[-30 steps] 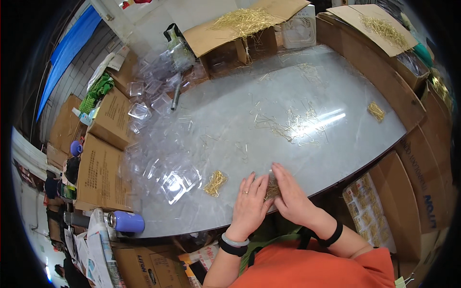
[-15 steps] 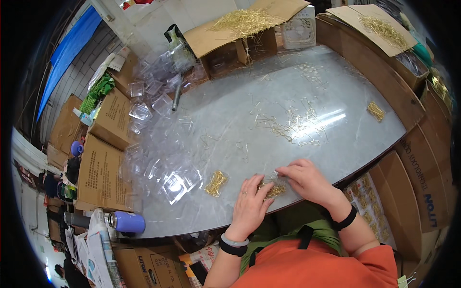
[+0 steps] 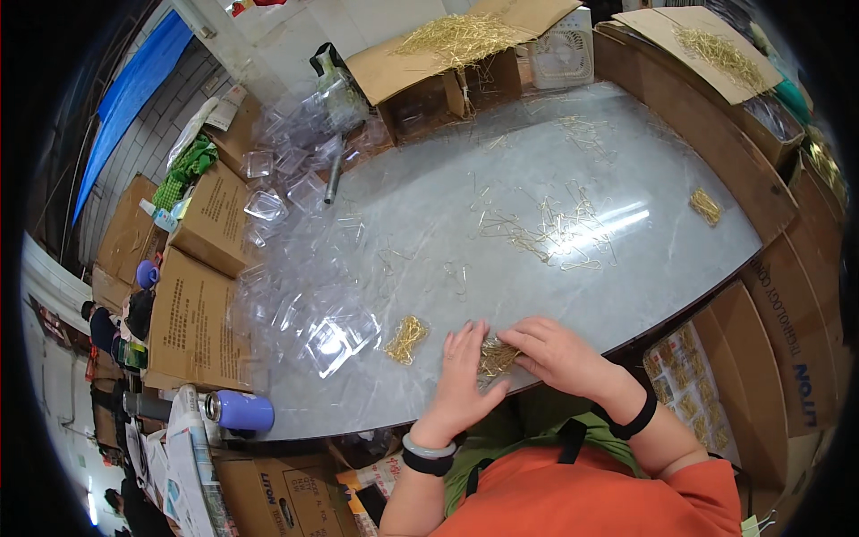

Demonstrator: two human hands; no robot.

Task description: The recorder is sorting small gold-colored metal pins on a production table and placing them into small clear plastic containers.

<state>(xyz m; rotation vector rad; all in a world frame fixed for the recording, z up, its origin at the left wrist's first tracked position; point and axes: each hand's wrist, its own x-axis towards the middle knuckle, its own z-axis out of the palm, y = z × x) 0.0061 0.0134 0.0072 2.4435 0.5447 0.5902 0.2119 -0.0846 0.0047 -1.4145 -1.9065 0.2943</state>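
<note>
At the near edge of the table a bundle of gold wire hooks (image 3: 495, 360) lies between my two hands. My left hand (image 3: 458, 387) is along its left side, fingers straight and together, the thumb bent round the near side. From the right, my right hand (image 3: 557, 356) closes bent fingers on the bundle's far right side. Whether a clear box encloses these hooks is hard to tell. To the left of my left hand sits another heap of gold hooks (image 3: 407, 340), apparently in a clear plastic box.
Loose gold hooks (image 3: 555, 224) are scattered over the grey tabletop (image 3: 429, 188). Clear plastic boxes (image 3: 327, 336) pile up on the left, near a purple flask (image 3: 243, 411). Cardboard boxes (image 3: 199, 322) border the left side. A bundled stack of hooks (image 3: 704, 207) rests far right.
My right hand has drawn in left and slightly nearer, onto the bundle. My left thumb has moved off its top, and the bundle now shows more upright between my hands.
</note>
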